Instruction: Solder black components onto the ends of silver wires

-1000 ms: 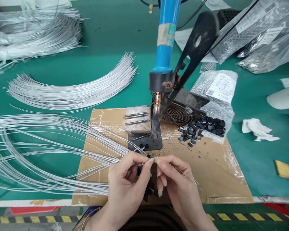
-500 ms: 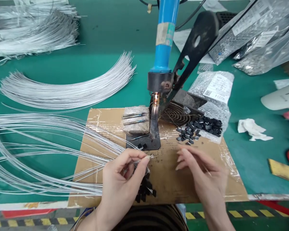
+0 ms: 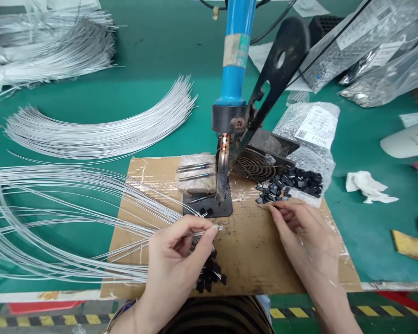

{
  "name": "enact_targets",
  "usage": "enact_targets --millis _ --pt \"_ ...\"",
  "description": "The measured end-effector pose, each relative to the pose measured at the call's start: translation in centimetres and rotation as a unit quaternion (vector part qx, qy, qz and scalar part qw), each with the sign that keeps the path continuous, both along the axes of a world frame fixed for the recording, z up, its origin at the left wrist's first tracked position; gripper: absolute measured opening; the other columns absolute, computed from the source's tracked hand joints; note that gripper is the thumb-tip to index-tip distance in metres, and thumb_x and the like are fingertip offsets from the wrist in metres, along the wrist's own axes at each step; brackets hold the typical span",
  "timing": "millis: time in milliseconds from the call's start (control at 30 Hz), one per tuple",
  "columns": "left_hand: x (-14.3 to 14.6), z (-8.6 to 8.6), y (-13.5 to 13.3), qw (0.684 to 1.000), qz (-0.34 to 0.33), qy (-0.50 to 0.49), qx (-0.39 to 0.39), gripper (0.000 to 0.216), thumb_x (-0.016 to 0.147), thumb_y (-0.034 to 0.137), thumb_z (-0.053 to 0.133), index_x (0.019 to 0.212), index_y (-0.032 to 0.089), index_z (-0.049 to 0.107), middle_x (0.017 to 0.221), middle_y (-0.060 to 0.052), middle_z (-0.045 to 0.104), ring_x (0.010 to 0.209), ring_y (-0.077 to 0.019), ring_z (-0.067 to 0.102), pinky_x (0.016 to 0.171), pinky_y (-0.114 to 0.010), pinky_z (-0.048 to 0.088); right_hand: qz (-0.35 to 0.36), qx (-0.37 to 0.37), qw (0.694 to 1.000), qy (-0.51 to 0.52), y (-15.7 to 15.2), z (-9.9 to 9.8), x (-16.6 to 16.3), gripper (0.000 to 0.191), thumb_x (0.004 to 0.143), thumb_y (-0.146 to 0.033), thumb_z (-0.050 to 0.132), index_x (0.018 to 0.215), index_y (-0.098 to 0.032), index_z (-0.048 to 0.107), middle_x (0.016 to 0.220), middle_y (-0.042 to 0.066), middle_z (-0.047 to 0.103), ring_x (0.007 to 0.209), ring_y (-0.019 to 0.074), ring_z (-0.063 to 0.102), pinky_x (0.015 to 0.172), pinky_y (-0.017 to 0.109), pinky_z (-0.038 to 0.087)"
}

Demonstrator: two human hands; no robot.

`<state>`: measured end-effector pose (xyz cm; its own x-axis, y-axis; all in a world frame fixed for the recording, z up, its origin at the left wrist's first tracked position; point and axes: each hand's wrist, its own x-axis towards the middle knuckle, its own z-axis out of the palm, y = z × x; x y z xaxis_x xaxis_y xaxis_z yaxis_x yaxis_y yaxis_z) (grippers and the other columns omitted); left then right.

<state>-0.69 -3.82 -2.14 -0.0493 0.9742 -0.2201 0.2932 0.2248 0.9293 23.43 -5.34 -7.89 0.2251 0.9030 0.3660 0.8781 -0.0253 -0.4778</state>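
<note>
My left hand (image 3: 181, 253) pinches the ends of thin silver wires (image 3: 73, 222) between thumb and fingers, over the cardboard sheet (image 3: 250, 250). Below that hand lies a cluster of small black parts (image 3: 210, 276). My right hand (image 3: 304, 229) reaches out to the right, fingertips touching the near edge of a pile of small black parts (image 3: 288, 183) that spills from a clear bag. Its fingers are curled together at the pile; I cannot make out a part between them. A blue-handled soldering iron (image 3: 234, 69) stands in its stand just behind.
A curved bundle of silver wires (image 3: 100, 130) lies at the left, more bundles at the back left. A sponge block (image 3: 196, 176) with metal tips sits by the iron. Bagged parts (image 3: 369, 51) crowd the back right. A crumpled tissue (image 3: 369, 190) and a yellow piece (image 3: 410, 241) lie at the right.
My right hand left the wire ends held at my left hand and moved right and away to the black parts pile. My left hand kept its pinch on the wires.
</note>
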Motion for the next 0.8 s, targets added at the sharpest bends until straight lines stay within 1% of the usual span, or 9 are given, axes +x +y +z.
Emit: enact_targets --millis 67,133,200,300,433,533,633,700,800 --pt "-0.2 -0.2 0.1 1.0 -0.016 -0.006 0.007 0.012 0.09 0.025 0.072 0.08 0.021 0.077 0.066 0.002 0.063 0.054 -0.0102 0.042 0.05 -0.025 0.029 -0.031 0.007 0.999 -0.006 -0.1 0.0 0.2 0.023 0.093 -0.038 0.077 0.101 -0.016 0.073 0.08 0.001 0.068 0.061 0.013 0.061 0.064 0.028 0.052" --pt "-0.4 -0.4 0.1 0.999 -0.03 -0.014 0.015 0.012 0.091 0.025 0.07 0.081 0.021 0.076 0.065 0.002 0.062 0.054 -0.0102 0.04 0.05 -0.025 0.029 -0.054 0.0 0.998 -0.021 -0.2 -0.1 0.3 0.027 0.091 -0.042 0.078 0.096 -0.016 0.073 0.078 0.001 0.068 0.062 0.0147 0.061 0.063 0.03 0.051" --pt "-0.4 -0.4 0.2 0.999 -0.032 -0.019 0.021 0.013 0.092 0.024 0.07 0.081 0.021 0.075 0.064 0.003 0.06 0.054 -0.01 0.039 0.049 -0.023 0.029 -0.049 -0.02 0.998 -0.025 -0.2 -0.2 0.4 0.024 0.094 -0.041 0.074 0.093 -0.017 0.072 0.079 0.002 0.069 0.065 0.0155 0.062 0.063 0.03 0.051" --pt "-0.2 -0.3 0.3 0.999 -0.027 -0.03 0.034 0.012 0.091 0.019 0.07 0.079 0.02 0.073 0.063 0.004 0.058 0.054 -0.0095 0.038 0.049 -0.021 0.03 -0.025 -0.034 0.999 -0.014 -0.1 -0.1 0.3 0.019 0.099 -0.036 0.067 0.095 -0.018 0.073 0.082 0.002 0.07 0.067 0.0148 0.063 0.066 0.029 0.052" --pt "0.0 0.1 0.4 0.998 -0.02 -0.043 0.032 0.012 0.089 0.016 0.071 0.077 0.02 0.073 0.06 0.005 0.054 0.054 -0.0093 0.036 0.048 -0.02 0.028 -0.035 -0.037 0.999 0.009 0.0 0.2 0.2 0.018 0.096 -0.036 0.068 0.093 -0.019 0.073 0.078 0.001 0.07 0.061 0.0139 0.062 0.062 0.03 0.052" --pt "0.0 0.1 0.4 0.999 -0.004 -0.043 0.019 0.012 0.089 0.018 0.071 0.077 0.02 0.072 0.06 0.005 0.051 0.055 -0.0099 0.034 0.049 -0.022 0.026 -0.066 -0.029 0.991 0.116 -0.3 0.4 -0.4 0.016 0.091 -0.036 0.075 0.094 -0.02 0.074 0.077 0.001 0.073 0.06 0.0137 0.066 0.061 0.028 0.056" --pt "-0.3 -0.1 0.3 0.999 -0.023 -0.029 0.016 0.013 0.091 0.022 0.07 0.078 0.02 0.072 0.061 0.004 0.05 0.055 -0.0106 0.032 0.049 -0.024 0.025 -0.095 -0.025 0.953 0.287 -0.7 0.8 -1.5 0.017 0.088 -0.034 0.08 0.099 -0.023 0.076 0.082 0.001 0.078 0.065 0.0139 0.073 0.066 0.024 0.061" --pt "-0.6 -0.2 0.2 0.999 -0.027 -0.016 0.013 0.013 0.092 0.024 0.07 0.08 0.02 0.073 0.061 0.004 0.048 0.056 -0.0111 0.031 0.05 -0.024 0.025 -0.084 -0.029 0.927 0.365 -0.8 1.3 -2.4 0.014 0.087 -0.031 0.082 0.1 -0.025 0.078 0.084 0.0 0.079 0.067 0.0132 0.075 0.069 0.022 0.063" --pt "-0.8 -0.3 0.3 0.999 -0.03 -0.007 0.011 0.014 0.094 0.026 0.069 0.081 0.021 0.072 0.06 0.005 0.047 0.055 -0.0113 0.031 0.051 -0.025 0.025 -0.025 -0.028 0.901 0.433 -0.7 2.2 -3.6 0.01 0.09 -0.025 0.079 0.099 -0.028 0.081 0.095 0.001 0.079 0.068 0.0108 0.072 0.068 0.02 0.063"
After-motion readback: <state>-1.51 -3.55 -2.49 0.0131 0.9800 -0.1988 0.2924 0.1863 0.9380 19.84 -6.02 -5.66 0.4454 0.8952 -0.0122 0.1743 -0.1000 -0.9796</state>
